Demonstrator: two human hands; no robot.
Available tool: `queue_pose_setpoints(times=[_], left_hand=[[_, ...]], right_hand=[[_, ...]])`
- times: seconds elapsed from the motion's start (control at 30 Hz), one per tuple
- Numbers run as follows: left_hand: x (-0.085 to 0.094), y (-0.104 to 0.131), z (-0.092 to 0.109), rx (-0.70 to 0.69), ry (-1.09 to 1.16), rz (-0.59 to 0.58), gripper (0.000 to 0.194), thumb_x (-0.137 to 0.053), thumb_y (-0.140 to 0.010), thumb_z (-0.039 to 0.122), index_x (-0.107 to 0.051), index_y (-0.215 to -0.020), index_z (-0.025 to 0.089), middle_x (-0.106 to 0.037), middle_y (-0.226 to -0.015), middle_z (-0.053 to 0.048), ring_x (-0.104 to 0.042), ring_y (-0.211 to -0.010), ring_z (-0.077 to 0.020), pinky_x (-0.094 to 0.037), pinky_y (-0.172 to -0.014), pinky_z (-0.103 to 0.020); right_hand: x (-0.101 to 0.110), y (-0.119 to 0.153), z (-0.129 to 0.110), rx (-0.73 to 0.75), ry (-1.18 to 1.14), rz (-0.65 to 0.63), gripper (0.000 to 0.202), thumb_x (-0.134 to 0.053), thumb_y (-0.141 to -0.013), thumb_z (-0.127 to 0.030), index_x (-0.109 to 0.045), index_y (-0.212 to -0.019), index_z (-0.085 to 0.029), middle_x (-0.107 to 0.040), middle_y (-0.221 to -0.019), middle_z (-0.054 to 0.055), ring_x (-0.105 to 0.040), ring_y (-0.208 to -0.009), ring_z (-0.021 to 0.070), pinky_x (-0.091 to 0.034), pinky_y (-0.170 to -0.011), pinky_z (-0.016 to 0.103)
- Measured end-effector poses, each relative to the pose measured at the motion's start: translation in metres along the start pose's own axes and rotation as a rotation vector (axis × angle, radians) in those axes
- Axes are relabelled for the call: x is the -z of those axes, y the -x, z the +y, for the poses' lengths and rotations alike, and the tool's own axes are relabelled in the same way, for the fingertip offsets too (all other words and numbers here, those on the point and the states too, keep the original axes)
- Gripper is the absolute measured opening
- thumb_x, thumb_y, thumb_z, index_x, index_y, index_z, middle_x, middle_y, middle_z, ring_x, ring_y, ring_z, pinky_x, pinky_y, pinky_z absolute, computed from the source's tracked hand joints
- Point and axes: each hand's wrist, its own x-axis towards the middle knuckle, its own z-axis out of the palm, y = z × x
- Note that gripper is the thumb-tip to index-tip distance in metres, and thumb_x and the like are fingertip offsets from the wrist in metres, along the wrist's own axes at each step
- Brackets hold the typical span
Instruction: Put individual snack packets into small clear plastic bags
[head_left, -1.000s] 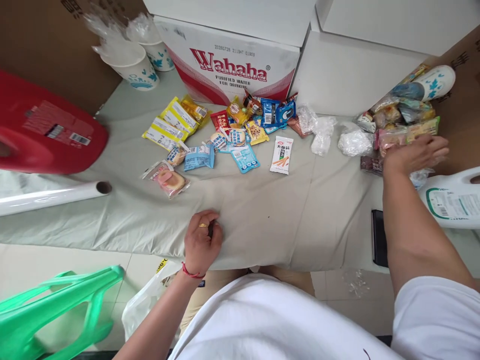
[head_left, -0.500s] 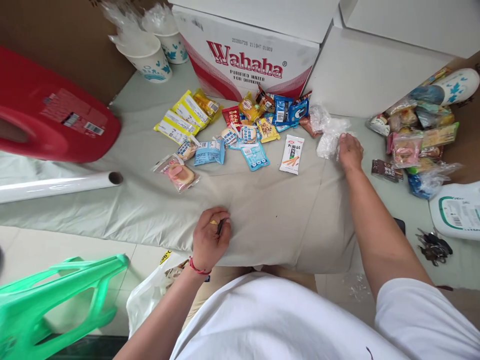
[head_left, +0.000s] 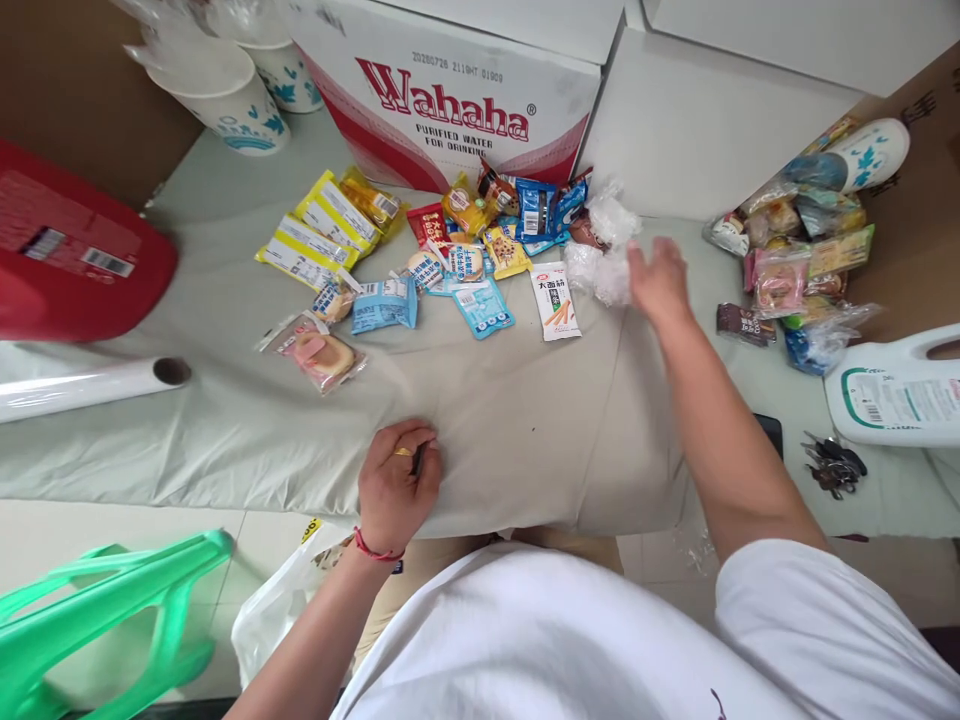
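My left hand [head_left: 397, 480] rests on the cloth near the front edge, fingers curled around a small black object [head_left: 418, 460] that is mostly hidden. At the right of the snack pile, my right hand [head_left: 661, 282] is beside crumpled clear plastic bags [head_left: 604, 272]. It is blurred, but the thumb looks apart from the fingers. Left of the bags lies a white snack packet [head_left: 556, 302] with sticks pictured on it. Blue pouches [head_left: 482, 307], yellow packets [head_left: 313, 250], a yellow cookie packet [head_left: 506, 251] and a wrapped pink-topped bread [head_left: 322, 352] spread further left.
A Wahaha water carton [head_left: 450, 100] and white boxes [head_left: 705, 110] stand behind. Paper cups [head_left: 240, 115], a red jug [head_left: 75, 240] and a plastic roll [head_left: 90, 388] are leftward. More snacks [head_left: 787, 280], a white jug [head_left: 900, 395] and keys [head_left: 835, 465] lie rightward. A green stool [head_left: 127, 620] stands below.
The view has shifted, so the table things sit further left in the picture. My right hand stays by the plastic bags, its fingers now lifted and blurred. My left hand keeps its grip.
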Motion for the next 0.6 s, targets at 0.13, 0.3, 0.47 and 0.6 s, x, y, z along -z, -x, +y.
queue_pose_setpoints(times=[0.13,0.3,0.47,0.6], left_hand=[[0.000,0.000,-0.001,0.002,0.013,-0.008,0.012,-0.061,-0.092,0.012,-0.070,-0.097,0.018,-0.072,-0.103,-0.009,-0.071,-0.095,-0.0216,-0.059,-0.089,-0.036],[-0.001,-0.002,-0.001,-0.005,-0.012,-0.035,0.012,-0.060,-0.092,0.013,-0.070,-0.096,0.019,-0.072,-0.102,-0.009,-0.069,-0.096,-0.0227,-0.058,-0.089,-0.037],[-0.001,-0.003,0.001,-0.013,-0.034,-0.045,0.012,-0.059,-0.093,0.015,-0.070,-0.095,0.020,-0.072,-0.102,-0.008,-0.068,-0.097,-0.0229,-0.057,-0.090,-0.038],[-0.001,-0.003,0.001,-0.005,-0.033,-0.050,0.013,-0.059,-0.092,0.016,-0.071,-0.095,0.021,-0.072,-0.102,-0.008,-0.068,-0.096,-0.0235,-0.057,-0.089,-0.039]], right_hand=[[0.055,0.036,0.109,-0.001,0.128,0.350,0.041,-0.043,-0.097,-0.032,-0.057,-0.132,-0.015,-0.057,-0.135,0.020,-0.049,-0.130,0.0283,-0.036,-0.114,0.046],[0.088,0.060,0.236,-0.418,0.367,0.350,0.076,-0.065,-0.075,-0.028,-0.047,-0.146,-0.009,-0.043,-0.149,0.030,-0.036,-0.140,0.0392,-0.028,-0.116,0.053],[0.094,0.051,0.276,-0.536,0.335,-0.031,0.081,-0.061,-0.084,-0.055,-0.045,-0.151,-0.012,-0.055,-0.135,0.033,-0.053,-0.127,0.0406,-0.041,-0.100,0.051],[0.094,0.047,0.269,-0.467,0.336,0.141,0.048,-0.060,-0.081,-0.056,-0.070,-0.112,-0.020,-0.063,-0.092,0.025,-0.063,-0.096,0.0405,-0.044,-0.082,0.056]])
